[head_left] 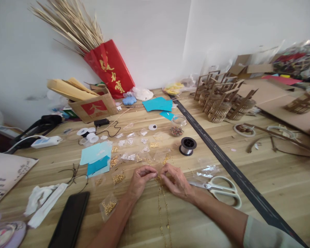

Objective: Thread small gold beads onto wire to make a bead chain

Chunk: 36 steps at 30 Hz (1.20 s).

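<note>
Currently both hands meet at the top end of a thin gold bead strand [163, 206] that lies on the wooden desk [274, 179] and trails toward the camera. Left hand [140, 179] is pinched shut on the strand's end; right hand [176, 181] is pinched shut at the same spot, fingertips nearly touching the left's. What exactly sits between the fingertips is too small to tell.

Progress, judged: a long run of strand is already strung; many small bags of gold beads [118, 178] just left of and beyond the hands remain unused, so work looks partway.

Beyond the hands: spool of clear thread [187, 145]. Right of the hands: scissors [222, 188], blades closed. Left: black phone [70, 222].

Room: pale wood desk, cluttered, against a white wall [157, 34].
</note>
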Motion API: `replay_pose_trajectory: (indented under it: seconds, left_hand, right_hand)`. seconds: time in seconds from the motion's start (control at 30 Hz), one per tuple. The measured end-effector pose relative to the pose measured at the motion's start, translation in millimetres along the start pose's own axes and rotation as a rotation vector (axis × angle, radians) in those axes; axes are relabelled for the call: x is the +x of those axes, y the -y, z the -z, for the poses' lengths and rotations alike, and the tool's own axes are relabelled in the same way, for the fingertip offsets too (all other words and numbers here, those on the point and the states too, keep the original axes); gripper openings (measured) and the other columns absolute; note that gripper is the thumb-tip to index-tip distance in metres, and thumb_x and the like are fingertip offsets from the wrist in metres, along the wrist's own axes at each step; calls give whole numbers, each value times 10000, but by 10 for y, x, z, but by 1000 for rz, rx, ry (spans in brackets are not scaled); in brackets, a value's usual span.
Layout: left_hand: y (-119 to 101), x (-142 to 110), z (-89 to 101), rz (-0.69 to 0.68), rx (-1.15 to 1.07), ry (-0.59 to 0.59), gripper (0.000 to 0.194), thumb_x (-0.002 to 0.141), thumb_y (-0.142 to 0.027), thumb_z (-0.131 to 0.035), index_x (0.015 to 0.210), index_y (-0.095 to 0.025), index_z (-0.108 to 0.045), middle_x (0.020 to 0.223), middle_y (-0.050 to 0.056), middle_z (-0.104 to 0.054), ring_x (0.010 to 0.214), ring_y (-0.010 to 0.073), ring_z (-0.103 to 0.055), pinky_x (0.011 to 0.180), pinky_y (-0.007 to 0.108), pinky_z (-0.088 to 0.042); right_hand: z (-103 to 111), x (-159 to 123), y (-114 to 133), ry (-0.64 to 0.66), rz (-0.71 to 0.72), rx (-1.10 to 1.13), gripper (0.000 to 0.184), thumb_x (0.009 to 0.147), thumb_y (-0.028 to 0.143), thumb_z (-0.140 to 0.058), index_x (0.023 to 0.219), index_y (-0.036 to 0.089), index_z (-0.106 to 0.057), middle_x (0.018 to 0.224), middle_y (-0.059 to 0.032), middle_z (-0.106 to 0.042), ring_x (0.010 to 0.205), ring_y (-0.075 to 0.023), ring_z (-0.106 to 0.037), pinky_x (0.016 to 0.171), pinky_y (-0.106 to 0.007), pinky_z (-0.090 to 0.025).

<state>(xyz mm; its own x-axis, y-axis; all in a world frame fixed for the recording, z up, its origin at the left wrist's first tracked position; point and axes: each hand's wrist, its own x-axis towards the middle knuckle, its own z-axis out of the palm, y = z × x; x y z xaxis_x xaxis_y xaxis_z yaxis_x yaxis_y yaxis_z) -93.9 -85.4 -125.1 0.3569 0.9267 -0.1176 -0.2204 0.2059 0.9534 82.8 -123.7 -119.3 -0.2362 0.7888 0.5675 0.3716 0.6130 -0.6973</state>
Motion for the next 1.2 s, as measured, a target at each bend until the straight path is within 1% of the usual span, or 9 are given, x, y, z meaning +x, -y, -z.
replay_pose_trajectory:
  seconds: [0.5, 1.03, 1.2]
  left_hand:
    - [-46, 5, -33, -22, -1, 22, 132, 585, -232, -828, 655, -163, -740, 697, 9, -676, 665, 116, -585, 665, 210, -444]
    - [-66, 4, -47, 14, 10, -4, 148, 565, -249, -832, 643, -161, -741, 689, 8, -670, 657, 117, -574, 662, 215, -439]
    - [-73, 2, -49, 1, 8, 2, 146, 574, -257, -827, 644, -163, -741, 685, 7, -660, 659, 116, -567, 662, 213, -436]
  right_hand:
    - [1, 5, 7, 0, 6, -4, 84, 922, 195, -456, 881, 190, -529, 746, -22, -560, 649, -136, -528, 594, -253, -421]
    - [4, -2, 4, 19, -18, -7, 81, 914, 187, -463, 870, 194, -530, 746, -20, -563, 649, -133, -530, 599, -251, -422]
    - [3, -7, -3, 24, -20, 0, 79, 917, 193, -459, 883, 194, -530, 765, -25, -575, 666, -137, -548, 617, -252, -434]
